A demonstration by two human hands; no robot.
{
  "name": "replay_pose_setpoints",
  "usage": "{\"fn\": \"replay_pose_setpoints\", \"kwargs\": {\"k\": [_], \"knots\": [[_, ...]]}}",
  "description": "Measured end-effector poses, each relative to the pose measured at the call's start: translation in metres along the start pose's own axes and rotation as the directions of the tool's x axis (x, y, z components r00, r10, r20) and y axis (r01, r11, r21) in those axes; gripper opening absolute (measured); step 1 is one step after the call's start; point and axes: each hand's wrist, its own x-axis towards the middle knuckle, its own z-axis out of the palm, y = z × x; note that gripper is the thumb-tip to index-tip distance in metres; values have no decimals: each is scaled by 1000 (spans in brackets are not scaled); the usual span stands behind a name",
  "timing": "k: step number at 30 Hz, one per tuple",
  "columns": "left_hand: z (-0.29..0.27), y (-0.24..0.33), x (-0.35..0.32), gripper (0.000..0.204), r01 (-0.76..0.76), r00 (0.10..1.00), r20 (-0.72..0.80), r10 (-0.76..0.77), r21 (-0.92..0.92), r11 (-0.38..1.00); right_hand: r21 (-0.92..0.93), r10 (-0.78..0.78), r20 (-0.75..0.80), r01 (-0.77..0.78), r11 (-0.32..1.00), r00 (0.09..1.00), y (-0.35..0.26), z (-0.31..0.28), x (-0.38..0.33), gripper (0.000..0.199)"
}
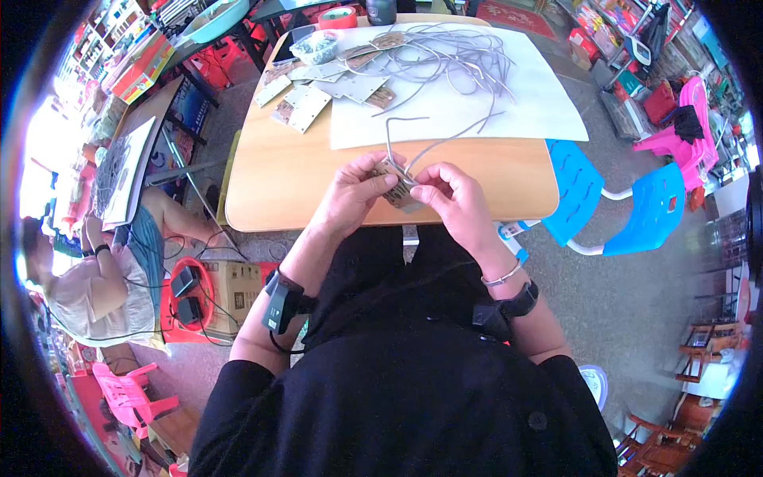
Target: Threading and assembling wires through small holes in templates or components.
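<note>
Over the table's near edge, my left hand [354,191] pinches a small flat brown-patterned card [404,195] between thumb and fingers. My right hand [451,197] is closed at the card's right upper edge, its thumb and forefinger on a grey cord [445,140] where it meets the card. One length of cord stands up bent from the card, while another curves away to the far right. Beyond my hands, several similar pale cards [307,106] with small holes lie overlapping. A loose tangle of grey cords [461,60] covers the white sheet [524,103].
A clear bowl of small bluish parts [315,49] and a red roll [338,17] stand at the table's [270,175] far side. A blue chair [574,191] is at its right. Another person [95,278] sits at the left beside a red basin [193,294].
</note>
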Motion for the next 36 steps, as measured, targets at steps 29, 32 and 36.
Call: {"fn": "replay_pose_setpoints", "kwargs": {"k": [29,32,36], "knots": [[-8,24,94,34,156,907,339,-249,277,948,-30,-32,6,32,999,999,-4,-29,87,24],[-13,29,100,32,211,851,345,-395,465,860,141,119,133,-138,980,984,-10,-38,110,22],[-11,36,103,24,268,826,406,-390,326,907,342,227,196,-284,896,954,-13,-48,140,20]]}}
